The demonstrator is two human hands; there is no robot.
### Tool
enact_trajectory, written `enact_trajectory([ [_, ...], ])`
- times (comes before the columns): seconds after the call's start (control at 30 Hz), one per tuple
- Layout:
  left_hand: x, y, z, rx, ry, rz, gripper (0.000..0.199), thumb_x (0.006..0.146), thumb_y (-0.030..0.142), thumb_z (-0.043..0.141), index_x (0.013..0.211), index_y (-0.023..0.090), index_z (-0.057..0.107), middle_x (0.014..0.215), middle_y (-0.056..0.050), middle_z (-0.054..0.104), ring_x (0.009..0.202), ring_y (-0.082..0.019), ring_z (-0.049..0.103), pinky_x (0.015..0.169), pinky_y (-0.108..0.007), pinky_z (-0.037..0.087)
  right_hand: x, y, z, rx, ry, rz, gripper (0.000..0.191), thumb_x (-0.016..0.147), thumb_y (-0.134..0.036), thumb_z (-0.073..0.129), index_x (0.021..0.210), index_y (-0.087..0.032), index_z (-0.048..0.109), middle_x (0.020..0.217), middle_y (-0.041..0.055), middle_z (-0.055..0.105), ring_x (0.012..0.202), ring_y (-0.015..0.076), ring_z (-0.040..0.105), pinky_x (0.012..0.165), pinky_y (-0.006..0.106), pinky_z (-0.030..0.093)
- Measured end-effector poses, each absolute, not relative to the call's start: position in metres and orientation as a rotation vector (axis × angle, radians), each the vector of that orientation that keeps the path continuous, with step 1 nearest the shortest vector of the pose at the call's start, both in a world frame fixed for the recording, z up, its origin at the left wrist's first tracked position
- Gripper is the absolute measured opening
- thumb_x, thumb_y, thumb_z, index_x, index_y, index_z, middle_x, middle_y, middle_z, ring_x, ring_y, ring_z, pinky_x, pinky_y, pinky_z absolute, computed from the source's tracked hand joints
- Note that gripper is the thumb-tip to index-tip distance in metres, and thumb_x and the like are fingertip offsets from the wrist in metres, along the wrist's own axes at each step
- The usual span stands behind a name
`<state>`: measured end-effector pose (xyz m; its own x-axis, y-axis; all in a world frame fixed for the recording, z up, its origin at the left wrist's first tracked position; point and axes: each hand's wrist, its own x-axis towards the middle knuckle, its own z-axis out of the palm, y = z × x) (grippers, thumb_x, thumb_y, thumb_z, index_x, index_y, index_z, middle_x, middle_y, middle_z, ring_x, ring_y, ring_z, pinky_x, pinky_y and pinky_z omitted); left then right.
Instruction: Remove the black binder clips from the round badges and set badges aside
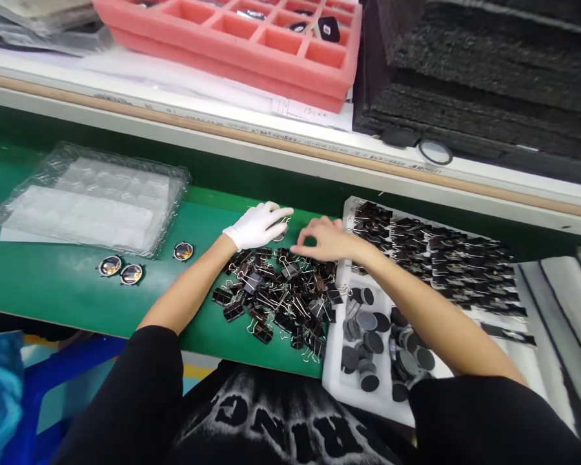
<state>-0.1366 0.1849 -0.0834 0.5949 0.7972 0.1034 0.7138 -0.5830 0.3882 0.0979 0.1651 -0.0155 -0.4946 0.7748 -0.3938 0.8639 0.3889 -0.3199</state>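
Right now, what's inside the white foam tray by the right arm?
The white foam tray holds loose dark round discs at its near end and rows of clipped black pieces farther back. The right forearm crosses the middle, hiding whatever lies beneath it.

Illumination is bright, even and diffuse, coming from overhead; shadows are soft and short. Glare appears on the clear tray (97, 200) and on the three discs (130, 272) on the green mat (53, 284). The centre is reasonably sharp. Fine detail in the clip pile (281, 297) smears slightly. Wide-angle distortion bows the shelf edge (290, 145), and edges soften towards the corners.
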Motion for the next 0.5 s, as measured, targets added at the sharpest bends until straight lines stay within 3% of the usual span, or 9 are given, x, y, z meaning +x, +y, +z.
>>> enact_trajectory([
  [0.07, -0.140, 0.188, -0.082, 2.577, 1.096, 0.330, 0.049, 0.105, 0.035, 0.037, 0.150, 0.035, 0.058, 0.159, -0.006, 0.051, 0.132, -0.030, 0.055, 0.107, -0.044, 0.045, 0.096, 0.153, -0.016, 1.345, 2.459, -0.757, 0.026, 0.093, -0.053, 0.070, 0.090, -0.029, 0.079, 0.112, 0.0107, 0.064, 0.118, 0.0362, 0.053, 0.103, 0.056, 0.037],
  [0.13, -0.141, 0.191, -0.079, 2.640, 1.040, 0.221, 0.048, 0.102, 0.030, 0.039, 0.143, 0.038, 0.064, 0.161, -0.001, 0.052, 0.132, -0.030, 0.053, 0.106, -0.045, 0.044, 0.091, 0.147, -0.021, 1.295, 2.487, -0.793, 0.018, 0.095, -0.041, 0.069, 0.088, -0.028, 0.079, 0.113, 0.0097, 0.065, 0.117, 0.0336, 0.055, 0.103, 0.053, 0.038],
  [0.27, -0.147, 0.190, -0.063, 2.722, 1.167, 0.046, 0.046, 0.100, 0.033, 0.042, 0.136, 0.031, 0.070, 0.133, -0.010, 0.068, 0.119, -0.033, 0.059, 0.099, -0.048, 0.044, 0.092, 0.149, -0.024, 1.357, 2.529, -0.874, 0.019, 0.099, -0.037, 0.065, 0.089, -0.025, 0.076, 0.111, 0.0081, 0.068, 0.116, 0.0313, 0.058, 0.102, 0.050, 0.040],
  [0.37, -0.157, 0.188, -0.047, 2.651, 1.287, -0.104, 0.048, 0.100, 0.035, 0.039, 0.135, 0.027, 0.071, 0.117, -0.013, 0.071, 0.110, -0.033, 0.062, 0.095, -0.047, 0.045, 0.098, 0.156, -0.016, 1.542, 2.563, -0.882, 0.023, 0.101, -0.037, 0.061, 0.086, -0.023, 0.073, 0.108, 0.0071, 0.071, 0.111, 0.0295, 0.062, 0.100, 0.049, 0.043],
  [0.43, -0.164, 0.188, -0.040, 2.619, 1.312, -0.118, 0.049, 0.100, 0.035, 0.039, 0.139, 0.030, 0.068, 0.118, -0.012, 0.070, 0.111, -0.033, 0.062, 0.096, -0.047, 0.045, 0.100, 0.163, -0.012, 1.703, 2.539, -0.812, 0.027, 0.101, -0.037, 0.059, 0.082, -0.023, 0.071, 0.107, 0.0078, 0.073, 0.109, 0.0303, 0.063, 0.098, 0.050, 0.045],
  [0.5, -0.169, 0.188, -0.037, 2.634, 1.294, -0.073, 0.051, 0.098, 0.037, 0.046, 0.147, 0.038, 0.061, 0.134, -0.010, 0.065, 0.121, -0.034, 0.058, 0.100, -0.047, 0.044, 0.098, 0.173, -0.012, 1.846, 2.468, -0.706, 0.029, 0.100, -0.037, 0.059, 0.079, -0.022, 0.070, 0.108, 0.0099, 0.073, 0.114, 0.0337, 0.062, 0.099, 0.053, 0.045],
])
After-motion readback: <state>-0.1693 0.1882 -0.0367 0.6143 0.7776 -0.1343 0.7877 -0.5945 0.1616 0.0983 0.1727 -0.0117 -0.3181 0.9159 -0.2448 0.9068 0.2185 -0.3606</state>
